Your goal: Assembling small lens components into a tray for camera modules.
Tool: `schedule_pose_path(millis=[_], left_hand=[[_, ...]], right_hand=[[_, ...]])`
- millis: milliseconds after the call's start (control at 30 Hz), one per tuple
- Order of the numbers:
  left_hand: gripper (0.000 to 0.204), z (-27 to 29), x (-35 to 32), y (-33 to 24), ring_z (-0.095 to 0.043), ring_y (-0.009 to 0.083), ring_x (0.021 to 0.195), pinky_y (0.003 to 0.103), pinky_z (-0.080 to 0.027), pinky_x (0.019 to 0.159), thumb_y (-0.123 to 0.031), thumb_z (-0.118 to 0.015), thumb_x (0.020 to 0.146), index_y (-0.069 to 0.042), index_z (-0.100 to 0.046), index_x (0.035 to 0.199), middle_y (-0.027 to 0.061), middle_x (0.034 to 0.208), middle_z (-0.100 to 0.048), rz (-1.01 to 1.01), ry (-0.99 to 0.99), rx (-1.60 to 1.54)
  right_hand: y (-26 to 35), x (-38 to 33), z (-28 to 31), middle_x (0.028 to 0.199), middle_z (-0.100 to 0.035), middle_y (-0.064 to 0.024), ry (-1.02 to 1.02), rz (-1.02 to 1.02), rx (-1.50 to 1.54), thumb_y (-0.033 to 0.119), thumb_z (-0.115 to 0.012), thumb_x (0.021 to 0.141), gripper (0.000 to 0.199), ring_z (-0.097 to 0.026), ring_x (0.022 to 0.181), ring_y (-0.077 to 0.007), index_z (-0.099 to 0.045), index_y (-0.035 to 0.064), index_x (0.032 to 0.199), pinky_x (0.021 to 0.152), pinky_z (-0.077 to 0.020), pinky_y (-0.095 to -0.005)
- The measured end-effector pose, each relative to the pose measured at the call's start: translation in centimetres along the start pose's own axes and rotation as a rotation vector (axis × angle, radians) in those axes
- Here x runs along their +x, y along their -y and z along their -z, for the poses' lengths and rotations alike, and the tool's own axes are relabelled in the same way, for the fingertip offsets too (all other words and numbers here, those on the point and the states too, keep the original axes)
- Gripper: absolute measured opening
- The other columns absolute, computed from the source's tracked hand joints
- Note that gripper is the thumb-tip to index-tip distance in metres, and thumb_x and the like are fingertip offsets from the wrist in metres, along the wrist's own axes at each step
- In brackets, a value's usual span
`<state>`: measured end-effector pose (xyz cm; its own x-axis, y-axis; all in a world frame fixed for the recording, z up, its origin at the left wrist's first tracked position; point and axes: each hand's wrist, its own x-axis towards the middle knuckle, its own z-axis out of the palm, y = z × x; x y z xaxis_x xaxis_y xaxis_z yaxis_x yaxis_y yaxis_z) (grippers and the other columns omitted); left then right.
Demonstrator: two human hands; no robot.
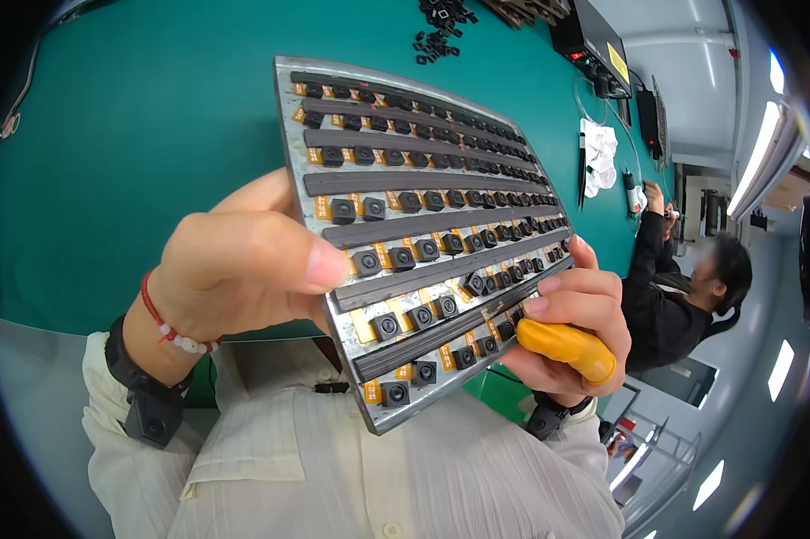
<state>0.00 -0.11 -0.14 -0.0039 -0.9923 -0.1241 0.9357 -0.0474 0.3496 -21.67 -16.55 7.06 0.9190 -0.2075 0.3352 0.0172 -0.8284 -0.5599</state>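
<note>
Gripping a tilted tray (pixel 290 126) by opposite edges: left hand (pixel 230 247), right hand (pixel 586 310) — black modules (pixel 343 212) in rows, green table (pixel 144 162) far left.

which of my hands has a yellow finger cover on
Your right hand: the yellow finger cover sheathes one of its digits. On your left hand, no such cover shows.

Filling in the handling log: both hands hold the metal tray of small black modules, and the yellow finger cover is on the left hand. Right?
Not quite: the yellow finger cover is on the right hand, not the left hand, as the head view shows. Both hands do hold the metal tray of small black modules.
</note>
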Motion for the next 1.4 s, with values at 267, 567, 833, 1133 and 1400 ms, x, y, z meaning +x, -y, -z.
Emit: schedule_pose_path(millis=[267,567,833,1133,1400], left_hand=[[0.070,0.1,0.2,-0.1,-0.062,0.0293,0.111,0.040,-0.060,0.081,-0.007,-0.059,0.081,0.005,-0.032,0.144,0.0213,0.133,-0.052,-0.003,0.051,0.048],[0.081,-1.0,0.1,-0.6,-0.051,0.0370,0.128,0.049,-0.043,0.106,-0.005,-0.061,0.072,0.011,-0.027,0.144,0.0285,0.142,-0.044,0.068,-0.065,0.117],[0.080,-1.1,0.1,-0.8,-0.052,0.0363,0.127,0.048,-0.045,0.104,-0.006,-0.059,0.072,0.011,-0.027,0.144,0.0281,0.141,-0.045,0.072,-0.033,0.140],[0.063,-0.7,0.3,-0.5,-0.058,0.0259,0.118,0.042,-0.057,0.091,-0.009,-0.058,0.086,0.004,-0.034,0.143,0.0171,0.136,-0.051,0.022,0.060,0.092],[0.044,-3.2,-1.6,-3.1,-0.069,0.0190,0.093,0.032,-0.058,0.078,-0.027,-0.068,0.092,0.006,-0.061,0.120,0.0146,0.114,-0.067,0.150,-0.149,0.637]], right_hand=[[0.2,0.5,-0.8,0.103,-0.068,0.0043,-0.020,0.105,0.022,0.017,-0.090,0.065,0.035,-0.064,0.095,-0.0163,-0.074,0.0171,0.096,0.106,-0.0432,-0.0479],[0.7,0.9,-1.1,0.102,-0.067,0.0056,-0.010,0.123,0.018,0.018,-0.091,0.065,0.035,-0.064,0.095,-0.0161,-0.074,0.0168,0.095,0.103,-0.0460,-0.0461],[1.6,2.0,-1.3,0.104,-0.067,0.0059,0.005,0.188,0.027,0.017,-0.090,0.065,0.034,-0.064,0.097,-0.0168,-0.074,0.0166,0.095,0.102,-0.0470,-0.0451],[-0.3,0.9,-0.5,0.098,-0.067,0.0029,-0.082,0.145,-0.122,0.022,-0.091,0.062,0.043,-0.063,0.095,-0.0184,-0.069,0.0095,0.098,0.101,-0.0470,-0.0455],[-1.2,0.6,-0.3,0.098,-0.066,0.0028,-0.202,0.254,-0.090,0.018,-0.091,0.062,0.032,-0.063,0.092,-0.0185,-0.073,0.0117,0.088,0.095,-0.0524,-0.0427]])
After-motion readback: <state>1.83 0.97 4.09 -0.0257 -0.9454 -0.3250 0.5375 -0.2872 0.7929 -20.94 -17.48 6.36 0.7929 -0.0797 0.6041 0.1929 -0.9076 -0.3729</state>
